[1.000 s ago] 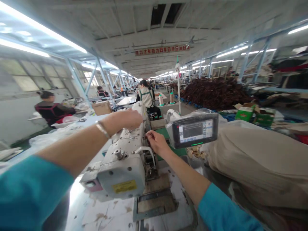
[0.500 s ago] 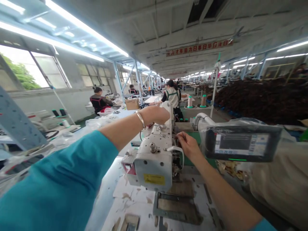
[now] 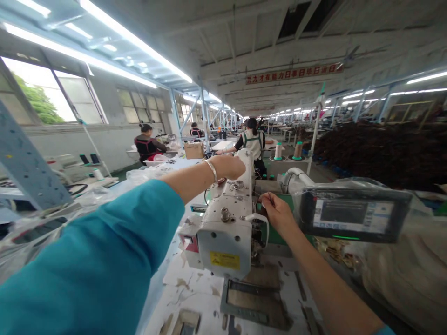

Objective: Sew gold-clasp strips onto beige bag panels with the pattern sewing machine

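A white industrial sewing machine (image 3: 223, 228) stands on a worn white table (image 3: 195, 298) in front of me. My left hand (image 3: 228, 166), with a bangle on the wrist, reaches over the machine's top toward its far end, fingers curled and partly hidden behind the casing. My right hand (image 3: 275, 211) is at the machine's right side by the thread path, thumb and fingers pinched together on something too fine to make out. A yellow label is on the machine's near face.
A plastic-covered control panel (image 3: 352, 214) stands to the right of the machine, beige fabric (image 3: 412, 274) heaped beyond it. Thread cones (image 3: 297, 150) stand behind. Other workers (image 3: 252, 142) sit at stations ahead; one person (image 3: 145, 146) sits at the left. Dark material (image 3: 377, 149) is piled far right.
The view has swung left and up, so the machine now sits centred. Both hands stay at the machine; the right hand has shifted slightly along its right side.
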The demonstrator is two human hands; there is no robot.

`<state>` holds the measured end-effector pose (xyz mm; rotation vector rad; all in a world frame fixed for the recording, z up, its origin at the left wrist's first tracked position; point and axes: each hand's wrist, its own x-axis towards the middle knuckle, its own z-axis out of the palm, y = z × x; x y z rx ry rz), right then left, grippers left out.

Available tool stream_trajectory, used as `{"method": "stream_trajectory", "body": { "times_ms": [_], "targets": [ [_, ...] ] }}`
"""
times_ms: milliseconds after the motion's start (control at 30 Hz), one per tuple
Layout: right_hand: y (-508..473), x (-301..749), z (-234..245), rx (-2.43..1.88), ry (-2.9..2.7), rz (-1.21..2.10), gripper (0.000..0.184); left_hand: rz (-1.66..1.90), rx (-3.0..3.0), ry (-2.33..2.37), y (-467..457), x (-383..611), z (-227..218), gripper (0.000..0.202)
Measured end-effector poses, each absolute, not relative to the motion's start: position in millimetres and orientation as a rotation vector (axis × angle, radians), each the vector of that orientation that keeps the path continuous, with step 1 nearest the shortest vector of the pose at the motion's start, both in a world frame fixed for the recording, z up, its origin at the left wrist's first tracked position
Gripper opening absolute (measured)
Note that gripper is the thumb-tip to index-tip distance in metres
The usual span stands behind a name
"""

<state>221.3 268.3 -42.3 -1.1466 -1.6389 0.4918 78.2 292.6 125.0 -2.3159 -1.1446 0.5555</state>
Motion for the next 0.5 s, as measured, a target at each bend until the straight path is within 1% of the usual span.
{"method": "stream_trajectory", "body": {
  "times_ms": [133,333,500],
  "targets": [
    [265.1,220.4,-36.0,-1.145,-1.643,0.458,0.026,0.531,-2.352,-1.119,295.5,77.9,121.7,0.037],
    [265.9,219.4,-35.2,-1.145,-1.66,0.452,0.027,0.548,-2.353,-1.169,299.6,75.2,123.4,0.03],
    [267.3,219.0,-36.7,-1.161,-1.654,0.444,0.029,0.475,-2.388,-1.152,299.4,72.1,122.7,0.033]
  ]
}}
